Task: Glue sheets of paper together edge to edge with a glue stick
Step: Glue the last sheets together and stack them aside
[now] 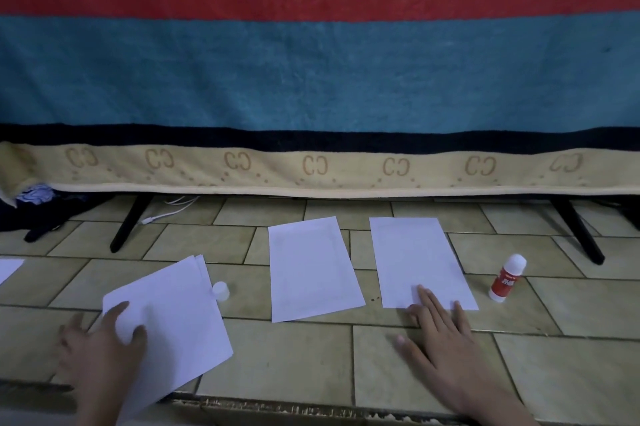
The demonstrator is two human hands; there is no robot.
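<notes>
While the left hand [104, 339] pinches the stack of sheets [166, 318] near the tiled floor's front edge and the right hand [440, 325] lies flat, fingers spread, on the right sheet [419, 259], the uncapped glue stick [507, 278] beside it may dry or topple, and the gap to the middle sheet [311, 269] risks a crooked seam.

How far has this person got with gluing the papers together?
Only setup looks done: the glue stick stands uncapped, its cap beside the paper stack, and two sheets lie apart, the middle sheet and the right sheet. In hand: the left hand grips the stack while the right hand presses the right sheet. Left: no edges are joined yet.
</notes>
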